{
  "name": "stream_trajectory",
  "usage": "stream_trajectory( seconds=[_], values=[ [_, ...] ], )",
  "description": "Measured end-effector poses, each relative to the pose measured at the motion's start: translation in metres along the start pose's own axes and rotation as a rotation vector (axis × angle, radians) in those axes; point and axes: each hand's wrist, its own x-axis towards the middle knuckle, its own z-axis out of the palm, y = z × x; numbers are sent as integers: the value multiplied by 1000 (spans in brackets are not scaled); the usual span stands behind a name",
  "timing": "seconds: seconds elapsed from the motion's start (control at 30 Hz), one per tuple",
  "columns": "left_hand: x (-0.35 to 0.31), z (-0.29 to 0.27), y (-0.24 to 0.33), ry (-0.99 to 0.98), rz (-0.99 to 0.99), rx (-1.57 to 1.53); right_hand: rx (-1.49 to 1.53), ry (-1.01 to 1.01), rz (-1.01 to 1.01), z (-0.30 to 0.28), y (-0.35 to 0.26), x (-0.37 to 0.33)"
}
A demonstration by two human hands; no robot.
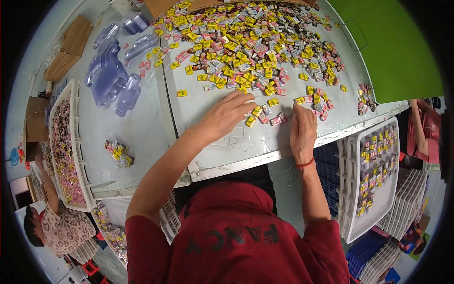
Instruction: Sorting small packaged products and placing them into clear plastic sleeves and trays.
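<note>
At the desk's near edge we rest our left hand spread flat and our right hand fingers-together, both corralling a few small wrapped packets pulled clear of the big heap toward the far edge.

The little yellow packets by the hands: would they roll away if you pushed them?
Probably not. The little yellow packets look flat and square, so they would likely slide on the smooth white table. They seem light: the left hand rests among several.

left hand: palm down, fingers spread | right hand: palm down, fingers together, forearms extended
</note>
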Motion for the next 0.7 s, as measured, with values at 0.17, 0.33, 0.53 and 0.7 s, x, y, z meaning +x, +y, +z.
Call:
stream_trajectory(
  seconds=[0.17, 0.33, 0.53, 0.7],
  values=[
    [-2, 6, -17, -161, -67, -63, -4, -92, -16, -4, -31, -8],
    [-7, 2, 1, -200, -271, -79, -80, -105, -43, 9, -45, -15],
    [-5, -4, 8, -306, -341, -159, -194, -71, -107, 19, -49, -12],
    [-2, 0, 8, -344, -311, -158, -185, -76, -108, 19, -54, -16]
  ],
)
